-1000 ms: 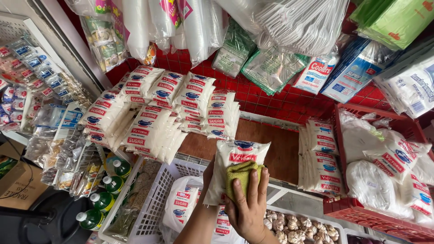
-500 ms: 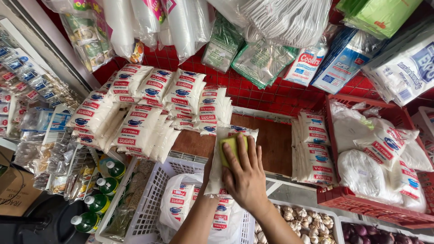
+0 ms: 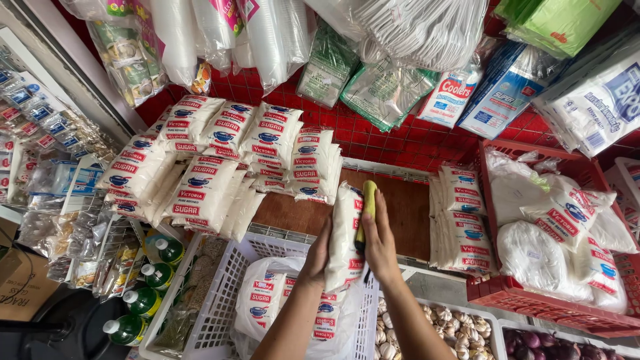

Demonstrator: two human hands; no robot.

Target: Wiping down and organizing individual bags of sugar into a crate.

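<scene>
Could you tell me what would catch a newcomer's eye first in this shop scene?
Front and centre, the left hand and right hand hold a white sugar bag upright, a yellow-green sponge pressed against it. Behind on the left lie stacked sugar bags; a red crate of bags sits right.

In front of me is a red wire grid wall (image 3: 373,137), a brown wooden shelf (image 3: 407,213) and a white plastic basket (image 3: 220,300), in bright daylight.

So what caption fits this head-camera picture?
Two hands, left and right, hold a white bag and yellow sponge.
</scene>
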